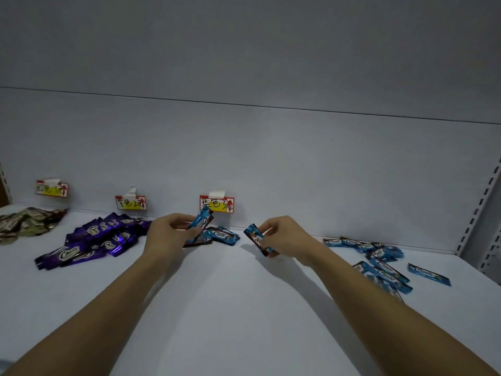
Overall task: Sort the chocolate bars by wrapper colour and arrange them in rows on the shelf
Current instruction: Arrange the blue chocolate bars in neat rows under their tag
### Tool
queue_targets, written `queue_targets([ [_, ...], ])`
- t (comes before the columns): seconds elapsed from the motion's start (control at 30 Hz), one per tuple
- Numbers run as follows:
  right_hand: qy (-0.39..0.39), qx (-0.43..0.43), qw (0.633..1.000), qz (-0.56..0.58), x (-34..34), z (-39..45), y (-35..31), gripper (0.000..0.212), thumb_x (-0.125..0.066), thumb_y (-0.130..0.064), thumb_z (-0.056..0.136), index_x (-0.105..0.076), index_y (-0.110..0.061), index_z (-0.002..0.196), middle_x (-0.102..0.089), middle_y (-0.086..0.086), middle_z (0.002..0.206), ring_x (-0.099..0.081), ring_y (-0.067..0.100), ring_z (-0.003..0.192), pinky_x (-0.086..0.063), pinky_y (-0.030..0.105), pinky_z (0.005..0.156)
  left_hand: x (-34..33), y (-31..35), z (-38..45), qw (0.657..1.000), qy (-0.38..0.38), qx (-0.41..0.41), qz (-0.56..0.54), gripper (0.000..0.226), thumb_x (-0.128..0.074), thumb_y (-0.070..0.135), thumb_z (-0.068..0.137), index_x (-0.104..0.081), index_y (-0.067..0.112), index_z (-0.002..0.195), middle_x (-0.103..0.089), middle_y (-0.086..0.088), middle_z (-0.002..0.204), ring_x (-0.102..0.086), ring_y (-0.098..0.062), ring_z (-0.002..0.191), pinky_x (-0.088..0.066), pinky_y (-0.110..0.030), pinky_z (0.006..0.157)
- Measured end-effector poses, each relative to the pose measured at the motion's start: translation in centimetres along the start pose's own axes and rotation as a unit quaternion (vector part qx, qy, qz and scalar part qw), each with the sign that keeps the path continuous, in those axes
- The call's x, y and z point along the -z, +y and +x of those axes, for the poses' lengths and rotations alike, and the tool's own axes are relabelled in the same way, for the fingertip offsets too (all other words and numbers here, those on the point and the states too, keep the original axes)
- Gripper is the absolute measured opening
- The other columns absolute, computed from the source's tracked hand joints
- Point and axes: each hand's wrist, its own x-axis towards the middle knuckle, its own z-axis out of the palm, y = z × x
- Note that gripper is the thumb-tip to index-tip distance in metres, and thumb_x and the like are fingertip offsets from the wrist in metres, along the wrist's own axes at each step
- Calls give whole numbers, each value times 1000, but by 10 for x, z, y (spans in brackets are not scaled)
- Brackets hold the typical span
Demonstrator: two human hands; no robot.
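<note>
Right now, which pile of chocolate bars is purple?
The purple pile lies left of the left hand, under the middle label. The pile far right is blue, and the leftmost heap looks brownish.

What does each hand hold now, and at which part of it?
The left hand pinches a blue bar at its lower end. The right hand grips another blue bar near its lower end, along one side.

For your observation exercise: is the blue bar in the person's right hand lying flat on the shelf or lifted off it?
Lifted. The right hand pinches the blue bar tilted above the shelf.
</note>
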Motion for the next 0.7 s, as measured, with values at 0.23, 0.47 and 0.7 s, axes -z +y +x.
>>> queue_targets([
  [0.23, 51, 21, 998, 32, -41, 42, -24, 20, -58, 2, 85, -66, -14, 95, -66, 5, 95, -62, 16, 79, -56, 33, 70, 18, -12, 8, 997, -10, 26, -73, 22, -72, -3, 80, -66, 8, 98, -69, -6, 88, -66, -11, 72, -47, -11, 45],
  [0.47, 115, 85, 987, 68, -78, 57, -12, 22, -57, -3, 89, -67, -20, 99, -69, 0, 98, -67, 12, 86, -58, 31, 76, 18, -25, 21, 987, -53, -46, 145, 20, -80, 14, 77, -72, 19, 94, -66, 5, 80, -58, 0, 68, -40, -3, 50],
  [0.7, 135, 126, 983, 9, -92, 52, -1, 22, -58, -3, 90, -68, -22, 92, -62, -11, 87, -59, 4, 73, -47, 8, 57, 14, -30, 22, 971, -59, -66, 223, 22, -80, 20, 77, -74, 20, 98, -65, 4, 88, -54, 1, 69, -38, -4, 53],
])
